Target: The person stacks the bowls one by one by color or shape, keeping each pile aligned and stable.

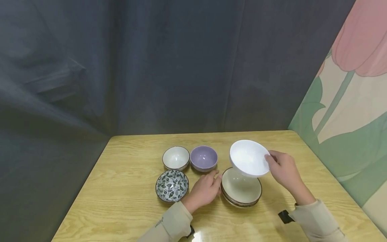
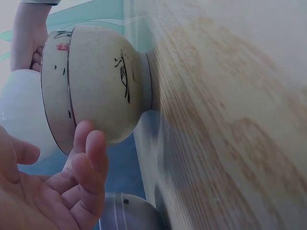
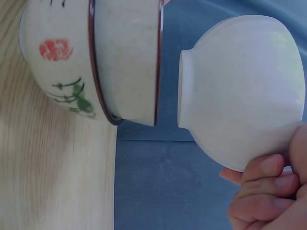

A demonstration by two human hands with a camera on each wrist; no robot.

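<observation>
Right hand point(image 1: 284, 169) is pinching the rim of a plain white ceramic bowl point(image 1: 249, 158), which I'm seeing tilted just above the stacked cream bowls with dark rims point(image 1: 241, 188); left hand point(image 1: 205, 190), fingers relaxed, is touching that stack's left side on the wooden tabletop point(image 1: 127, 201).

The right hand point(image 1: 282, 171) is held raised, its fingers point(image 3: 261, 179) curled in a grip with the thumb on the near side. The left hand point(image 1: 204, 191) is laid low and palm down, its fingers point(image 2: 88, 165) loosely bent, gripping nothing. Both forearms are covered by beige sleeves.
</observation>
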